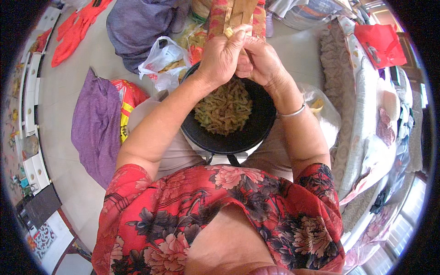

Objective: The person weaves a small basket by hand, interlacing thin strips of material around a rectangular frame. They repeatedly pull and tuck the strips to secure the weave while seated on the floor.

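My left hand (222,56) and my right hand (263,60) meet above the far rim of a round black pot (259,123). Both are closed, with their fingers bent and pressed close together. A small yellowish tip (229,32) shows at my left fingers; the rest of what they grip is hidden. What my right fingers hold, if anything, I cannot make out. Inside the pot, between my knees, lies a heap of greenish-brown cut pieces (224,110). Just beyond my hands is a flat brown board-like piece (243,11) on a red patterned surface (219,20).
White plastic bags (165,57) lie left of the pot, and a clear bag (323,117) lies at its right. Purple cloth (96,121) covers something by my left knee. A dark cloth-covered bundle (137,30) stands farther off. On the right runs a padded seat (355,105) with clothes.
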`<move>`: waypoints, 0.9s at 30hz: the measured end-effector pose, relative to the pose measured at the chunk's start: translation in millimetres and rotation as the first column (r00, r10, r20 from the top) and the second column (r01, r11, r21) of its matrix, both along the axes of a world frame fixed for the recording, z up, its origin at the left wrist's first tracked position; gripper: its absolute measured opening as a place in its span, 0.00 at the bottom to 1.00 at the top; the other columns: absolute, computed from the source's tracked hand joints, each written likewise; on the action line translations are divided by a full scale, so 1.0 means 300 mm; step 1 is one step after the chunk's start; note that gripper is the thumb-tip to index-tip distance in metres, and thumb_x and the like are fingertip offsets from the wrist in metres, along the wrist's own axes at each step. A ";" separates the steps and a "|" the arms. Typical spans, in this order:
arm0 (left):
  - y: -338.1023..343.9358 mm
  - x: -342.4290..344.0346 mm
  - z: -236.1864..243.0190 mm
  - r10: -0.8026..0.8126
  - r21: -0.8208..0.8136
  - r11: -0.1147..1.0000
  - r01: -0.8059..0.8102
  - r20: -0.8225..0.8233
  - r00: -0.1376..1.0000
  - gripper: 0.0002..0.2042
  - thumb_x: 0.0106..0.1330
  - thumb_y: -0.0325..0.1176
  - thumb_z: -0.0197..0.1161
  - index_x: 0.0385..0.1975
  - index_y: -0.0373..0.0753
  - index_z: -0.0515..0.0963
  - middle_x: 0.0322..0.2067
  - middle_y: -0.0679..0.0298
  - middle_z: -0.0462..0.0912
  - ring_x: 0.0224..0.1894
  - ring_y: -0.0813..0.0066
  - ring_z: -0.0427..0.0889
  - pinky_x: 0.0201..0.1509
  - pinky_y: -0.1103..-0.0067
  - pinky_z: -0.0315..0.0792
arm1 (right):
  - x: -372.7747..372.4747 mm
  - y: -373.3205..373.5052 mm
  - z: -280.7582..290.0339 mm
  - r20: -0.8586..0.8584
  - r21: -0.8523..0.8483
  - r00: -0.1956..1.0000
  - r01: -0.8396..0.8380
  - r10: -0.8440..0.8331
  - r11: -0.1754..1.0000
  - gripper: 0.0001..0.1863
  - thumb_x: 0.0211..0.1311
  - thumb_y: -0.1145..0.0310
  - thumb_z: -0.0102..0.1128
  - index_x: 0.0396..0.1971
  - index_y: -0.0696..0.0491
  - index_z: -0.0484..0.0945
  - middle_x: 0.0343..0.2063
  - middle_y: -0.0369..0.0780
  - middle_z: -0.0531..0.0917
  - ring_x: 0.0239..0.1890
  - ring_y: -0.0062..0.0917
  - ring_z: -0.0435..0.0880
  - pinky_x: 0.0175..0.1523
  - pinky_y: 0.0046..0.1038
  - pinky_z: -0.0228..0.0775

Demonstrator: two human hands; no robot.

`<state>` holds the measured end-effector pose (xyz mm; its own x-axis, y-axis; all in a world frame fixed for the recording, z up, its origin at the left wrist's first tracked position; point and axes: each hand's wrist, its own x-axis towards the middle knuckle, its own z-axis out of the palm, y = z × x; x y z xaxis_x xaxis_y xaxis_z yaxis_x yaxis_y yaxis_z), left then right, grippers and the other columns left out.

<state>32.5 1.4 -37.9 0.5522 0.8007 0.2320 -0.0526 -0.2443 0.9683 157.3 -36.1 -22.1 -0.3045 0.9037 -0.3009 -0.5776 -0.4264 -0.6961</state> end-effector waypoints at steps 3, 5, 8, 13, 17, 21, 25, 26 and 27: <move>0.014 -0.022 0.038 0.033 -0.308 0.950 0.059 0.287 0.957 0.19 0.70 0.46 0.40 0.34 0.37 0.73 0.24 0.64 0.78 0.24 0.75 0.78 0.23 0.84 0.71 | -0.015 -0.006 0.003 0.153 0.170 0.988 -0.056 0.030 0.984 0.14 0.66 0.58 0.45 0.28 0.53 0.70 0.12 0.30 0.65 0.12 0.11 0.59 0.15 0.14 0.49; 0.048 -0.039 0.081 0.175 -0.539 0.817 0.206 0.572 0.802 0.18 0.69 0.46 0.42 0.27 0.38 0.70 0.19 0.63 0.75 0.24 0.69 0.79 0.22 0.81 0.72 | -0.011 -0.009 0.004 0.256 0.213 0.962 -0.150 0.093 0.965 0.14 0.66 0.59 0.45 0.28 0.55 0.71 0.12 0.29 0.64 0.12 0.10 0.58 0.16 0.13 0.48; 0.154 -0.122 0.127 0.095 -0.376 0.717 0.587 0.887 0.452 0.18 0.69 0.48 0.41 0.24 0.42 0.69 0.22 0.67 0.68 0.23 0.77 0.67 0.27 0.80 0.62 | -0.016 -0.022 0.025 0.272 0.148 0.952 -0.185 0.140 0.971 0.14 0.66 0.61 0.46 0.28 0.56 0.72 0.12 0.28 0.61 0.13 0.09 0.55 0.16 0.13 0.44; 0.147 -0.176 0.209 0.232 -0.443 0.874 0.199 0.741 0.631 0.19 0.69 0.50 0.41 0.24 0.43 0.68 0.11 0.75 0.55 0.10 0.85 0.53 0.13 0.86 0.50 | -0.037 -0.049 0.118 0.051 0.156 0.983 -0.181 0.175 0.971 0.14 0.66 0.62 0.46 0.31 0.58 0.72 0.12 0.27 0.61 0.11 0.09 0.54 0.15 0.14 0.44; 0.090 -0.155 0.241 0.179 0.104 0.964 -0.244 0.424 0.888 0.20 0.68 0.52 0.41 0.25 0.42 0.69 0.11 0.75 0.55 0.11 0.84 0.53 0.14 0.85 0.51 | -0.081 -0.075 0.129 -0.250 0.258 0.956 -0.087 0.154 0.962 0.13 0.63 0.63 0.49 0.39 0.58 0.72 0.14 0.28 0.64 0.12 0.08 0.56 0.14 0.13 0.45; 0.057 -0.106 0.141 -0.033 0.512 0.858 -0.049 0.150 0.988 0.24 0.69 0.49 0.42 0.44 0.33 0.76 0.45 0.57 0.78 0.47 0.67 0.76 0.55 0.75 0.66 | -0.091 -0.087 0.117 0.458 0.561 0.831 0.008 -0.318 0.828 0.15 0.54 0.71 0.58 0.42 0.57 0.70 0.21 0.33 0.74 0.18 0.16 0.69 0.21 0.20 0.62; -0.013 -0.083 0.113 -0.007 0.337 0.941 0.013 -0.017 1.000 0.19 0.66 0.41 0.47 0.47 0.33 0.74 0.49 0.55 0.75 0.54 0.67 0.72 0.60 0.74 0.62 | -0.093 -0.087 0.049 0.764 0.644 0.174 -0.158 -0.621 0.748 0.06 0.57 0.73 0.55 0.32 0.59 0.74 0.24 0.40 0.80 0.28 0.18 0.75 0.35 0.26 0.70; -0.007 -0.075 0.100 0.000 0.335 0.942 0.010 -0.028 1.000 0.18 0.65 0.37 0.49 0.48 0.32 0.74 0.49 0.56 0.75 0.54 0.68 0.72 0.59 0.74 0.62 | -0.086 -0.079 0.038 0.765 0.640 0.195 -0.130 -0.613 0.757 0.06 0.58 0.72 0.55 0.32 0.59 0.74 0.23 0.40 0.80 0.28 0.18 0.74 0.35 0.26 0.70; -0.002 -0.069 0.093 0.007 0.333 0.943 0.006 -0.038 0.999 0.17 0.63 0.34 0.50 0.48 0.32 0.73 0.49 0.56 0.75 0.53 0.69 0.72 0.59 0.74 0.63 | -0.079 -0.068 0.027 0.766 0.634 0.217 -0.103 -0.605 0.766 0.06 0.58 0.72 0.54 0.33 0.59 0.75 0.22 0.40 0.79 0.28 0.18 0.74 0.35 0.25 0.70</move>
<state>11.8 0.9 -10.0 0.5655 0.6816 0.4644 -0.0170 -0.5533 0.8328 133.7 -56.6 -14.0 0.1335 0.9418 0.3087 0.5944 0.1731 -0.7853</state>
